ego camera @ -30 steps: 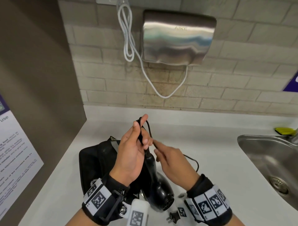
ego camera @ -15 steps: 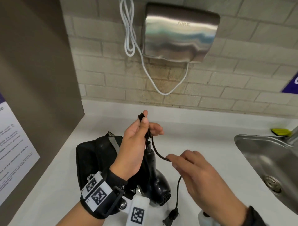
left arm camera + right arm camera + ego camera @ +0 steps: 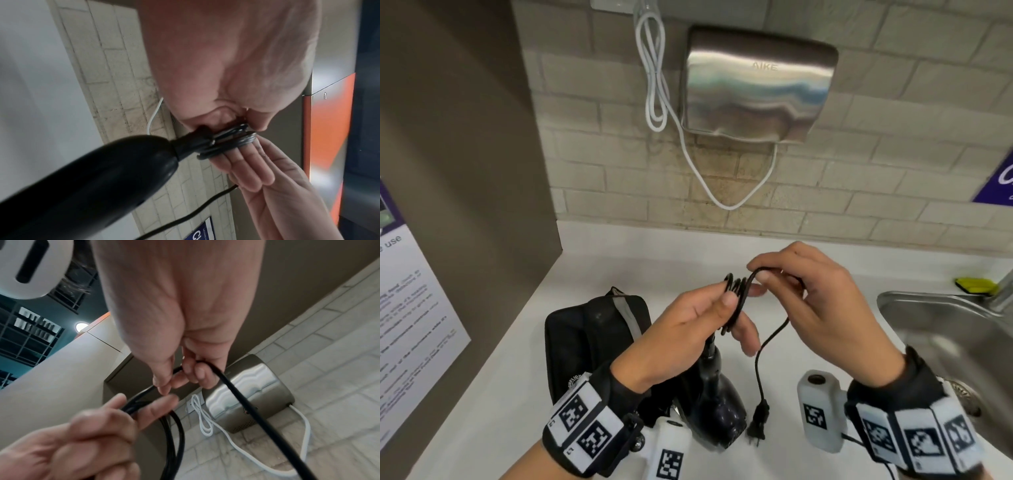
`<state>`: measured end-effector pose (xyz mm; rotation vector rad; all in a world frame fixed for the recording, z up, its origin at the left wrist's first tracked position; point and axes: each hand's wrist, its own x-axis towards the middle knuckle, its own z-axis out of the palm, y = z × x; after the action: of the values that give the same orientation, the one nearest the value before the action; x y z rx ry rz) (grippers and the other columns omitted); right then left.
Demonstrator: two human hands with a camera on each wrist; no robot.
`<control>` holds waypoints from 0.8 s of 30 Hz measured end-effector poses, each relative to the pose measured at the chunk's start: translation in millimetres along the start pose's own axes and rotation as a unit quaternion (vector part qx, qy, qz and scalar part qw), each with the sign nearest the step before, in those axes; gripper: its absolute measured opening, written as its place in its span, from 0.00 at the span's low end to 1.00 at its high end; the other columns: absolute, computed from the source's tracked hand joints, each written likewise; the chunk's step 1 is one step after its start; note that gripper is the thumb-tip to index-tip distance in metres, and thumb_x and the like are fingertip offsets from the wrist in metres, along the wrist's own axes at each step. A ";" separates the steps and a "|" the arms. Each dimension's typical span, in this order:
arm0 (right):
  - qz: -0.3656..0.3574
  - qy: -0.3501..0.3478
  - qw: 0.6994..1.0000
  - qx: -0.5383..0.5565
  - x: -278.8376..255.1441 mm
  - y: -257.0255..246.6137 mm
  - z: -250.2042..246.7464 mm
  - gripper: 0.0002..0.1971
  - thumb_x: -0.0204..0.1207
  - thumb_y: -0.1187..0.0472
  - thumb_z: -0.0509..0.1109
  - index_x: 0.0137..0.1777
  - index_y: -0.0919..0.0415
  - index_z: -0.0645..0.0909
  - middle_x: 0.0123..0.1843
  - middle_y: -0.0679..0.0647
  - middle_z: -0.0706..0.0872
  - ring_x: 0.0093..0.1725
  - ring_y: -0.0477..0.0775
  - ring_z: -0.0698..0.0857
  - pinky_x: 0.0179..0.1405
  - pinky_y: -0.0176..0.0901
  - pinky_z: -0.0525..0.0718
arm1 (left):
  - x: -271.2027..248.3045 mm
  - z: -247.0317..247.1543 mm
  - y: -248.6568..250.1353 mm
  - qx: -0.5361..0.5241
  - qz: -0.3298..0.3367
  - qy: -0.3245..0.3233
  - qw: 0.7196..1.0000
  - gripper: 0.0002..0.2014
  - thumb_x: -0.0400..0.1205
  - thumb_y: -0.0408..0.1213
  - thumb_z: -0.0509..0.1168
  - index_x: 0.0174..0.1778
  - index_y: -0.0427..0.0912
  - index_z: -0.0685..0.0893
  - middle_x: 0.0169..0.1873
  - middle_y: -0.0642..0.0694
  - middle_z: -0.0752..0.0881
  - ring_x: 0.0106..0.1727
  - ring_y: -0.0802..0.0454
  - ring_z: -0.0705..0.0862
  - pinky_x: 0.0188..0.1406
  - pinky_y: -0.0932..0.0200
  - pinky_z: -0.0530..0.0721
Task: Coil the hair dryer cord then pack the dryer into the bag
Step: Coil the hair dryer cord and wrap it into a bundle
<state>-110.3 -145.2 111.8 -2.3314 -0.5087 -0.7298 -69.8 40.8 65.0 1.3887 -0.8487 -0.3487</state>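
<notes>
The black hair dryer (image 3: 717, 404) hangs nozzle-down just above the counter, in front of the black bag (image 3: 592, 335) that lies on the counter at the left. My left hand (image 3: 738, 320) holds several loops of the black cord (image 3: 736, 301) between thumb and fingers, right at the dryer's handle end (image 3: 185, 144). My right hand (image 3: 756, 275) pinches the cord (image 3: 246, 402) and lays it over the coil (image 3: 172, 434). The loose end drops to the plug (image 3: 758, 423) beside the dryer.
A steel hand dryer (image 3: 756, 85) and its looped white cable (image 3: 657, 85) are on the brick wall behind. A steel sink (image 3: 945, 329) with a yellow sponge (image 3: 976, 284) is at the right. A brown side wall with a poster (image 3: 410, 308) bounds the white counter (image 3: 602, 267) at the left.
My right hand slid out along the cord to the right, then came back up to the left hand with another loop. The free cord is shorter and the coil thicker.
</notes>
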 end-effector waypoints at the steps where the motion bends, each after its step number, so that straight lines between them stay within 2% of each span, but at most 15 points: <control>1: 0.007 0.006 1.000 0.007 1.8 1.2 2.4 0.08 0.80 0.63 0.69 0.54 0.55 0.88 0.40 0.45 0.82 0.38 0.41 0.80 0.40 0.24 0.73 | 0.2 -0.3 0.0 -0.007 0.006 -0.006 1.000 0.19 0.88 0.41 0.51 0.66 0.35 0.81 0.35 0.43 0.90 0.38 0.47 0.87 0.53 0.55 0.82; 3: 0.022 0.017 0.999 0.023 2.5 4.7 8.9 0.07 0.80 0.62 0.70 0.53 0.54 0.88 0.39 0.42 0.81 0.38 0.41 0.80 0.40 0.24 0.74 | 0.3 -2.6 -0.9 -0.018 0.018 -0.008 1.000 0.17 0.88 0.39 0.51 0.60 0.32 0.81 0.32 0.45 0.87 0.32 0.47 0.83 0.47 0.56 0.81; 6: 0.060 0.025 0.995 0.071 -1.5 12.8 20.9 0.07 0.80 0.59 0.69 0.50 0.53 0.89 0.38 0.40 0.83 0.38 0.44 0.82 0.40 0.28 0.74 | 1.1 -6.4 -5.9 -0.043 0.024 -0.005 0.999 0.14 0.89 0.40 0.53 0.53 0.35 0.80 0.26 0.49 0.81 0.26 0.52 0.76 0.38 0.62 0.77; 9: 0.103 -0.003 0.985 0.141 -7.8 17.7 30.5 0.06 0.82 0.58 0.68 0.48 0.53 0.87 0.35 0.41 0.84 0.32 0.45 0.79 0.37 0.42 0.78 | 1.5 -8.8 -12.1 -0.086 0.013 0.000 0.996 0.15 0.89 0.46 0.55 0.50 0.39 0.82 0.21 0.52 0.74 0.23 0.54 0.68 0.29 0.63 0.70; 10: 0.111 -0.017 0.982 0.154 -9.1 18.3 32.0 0.06 0.83 0.58 0.67 0.48 0.52 0.86 0.35 0.40 0.84 0.32 0.46 0.78 0.36 0.44 0.79 | 1.6 -9.4 -13.4 -0.097 0.009 0.002 0.995 0.16 0.88 0.47 0.55 0.50 0.40 0.83 0.20 0.53 0.72 0.22 0.55 0.66 0.28 0.63 0.68; 13: 0.108 -0.044 0.977 0.176 -10.8 20.2 32.3 0.08 0.82 0.56 0.62 0.52 0.51 0.83 0.44 0.44 0.84 0.40 0.47 0.80 0.45 0.45 0.78 | 2.2 -10.5 -15.3 -0.121 0.002 0.004 0.993 0.16 0.87 0.47 0.56 0.48 0.41 0.84 0.19 0.54 0.68 0.22 0.56 0.62 0.26 0.64 0.64; 14: 0.106 -0.055 0.975 0.189 -11.3 20.9 32.1 0.09 0.82 0.55 0.60 0.55 0.51 0.82 0.47 0.48 0.84 0.43 0.48 0.81 0.48 0.47 0.79 | 2.5 -10.6 -15.5 -0.121 0.000 0.003 0.993 0.16 0.87 0.47 0.56 0.47 0.41 0.84 0.18 0.54 0.67 0.22 0.55 0.61 0.25 0.64 0.64; 16: 0.108 -0.093 0.967 0.214 -11.9 19.9 32.1 0.14 0.82 0.53 0.59 0.64 0.51 0.78 0.51 0.46 0.84 0.50 0.51 0.83 0.55 0.51 0.81 | 2.7 -11.0 -15.1 -0.110 -0.003 -0.001 0.994 0.16 0.86 0.48 0.56 0.46 0.43 0.85 0.18 0.54 0.67 0.21 0.55 0.60 0.24 0.63 0.63; 18: 0.099 -0.123 0.969 0.190 -13.8 18.6 33.6 0.20 0.84 0.53 0.58 0.76 0.53 0.72 0.58 0.42 0.84 0.57 0.46 0.85 0.60 0.41 0.81 | 2.3 -11.3 -14.1 -0.093 -0.005 -0.001 0.996 0.16 0.86 0.49 0.56 0.45 0.44 0.85 0.17 0.54 0.68 0.20 0.56 0.62 0.23 0.63 0.64; 19: 0.092 -0.130 0.973 0.169 -14.8 18.3 34.7 0.22 0.85 0.55 0.57 0.78 0.54 0.69 0.59 0.42 0.85 0.55 0.43 0.86 0.57 0.35 0.81 | 2.4 -11.3 -13.9 -0.090 -0.003 0.005 0.996 0.16 0.86 0.49 0.56 0.44 0.45 0.85 0.17 0.54 0.70 0.20 0.56 0.63 0.23 0.62 0.64; 20: 0.087 -0.134 0.976 0.149 -15.7 18.2 35.9 0.23 0.85 0.57 0.57 0.80 0.55 0.68 0.56 0.42 0.87 0.49 0.42 0.86 0.52 0.31 0.81 | 2.7 -11.5 -14.0 -0.090 -0.004 0.015 0.996 0.16 0.87 0.49 0.56 0.43 0.45 0.85 0.17 0.54 0.72 0.20 0.57 0.64 0.22 0.61 0.63; 22: 0.089 -0.139 0.980 0.116 -18.1 20.3 40.1 0.23 0.87 0.59 0.57 0.81 0.54 0.65 0.44 0.41 0.87 0.40 0.41 0.85 0.46 0.31 0.81 | 3.8 -11.7 -14.8 -0.100 -0.011 0.043 0.994 0.17 0.88 0.48 0.56 0.41 0.46 0.85 0.17 0.53 0.75 0.20 0.58 0.66 0.23 0.58 0.61; 24: 0.095 -0.138 0.982 0.087 -21.9 22.3 46.2 0.24 0.87 0.60 0.58 0.82 0.54 0.63 0.43 0.37 0.86 0.41 0.36 0.84 0.47 0.27 0.79 | 5.0 -11.3 -15.9 -0.109 -0.014 0.056 0.992 0.18 0.87 0.48 0.55 0.39 0.45 0.85 0.16 0.52 0.75 0.17 0.59 0.67 0.21 0.58 0.60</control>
<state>-98.7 -134.0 58.4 -2.2862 -0.4421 -0.2626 -54.4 42.5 51.9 1.2057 -0.6787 -0.3714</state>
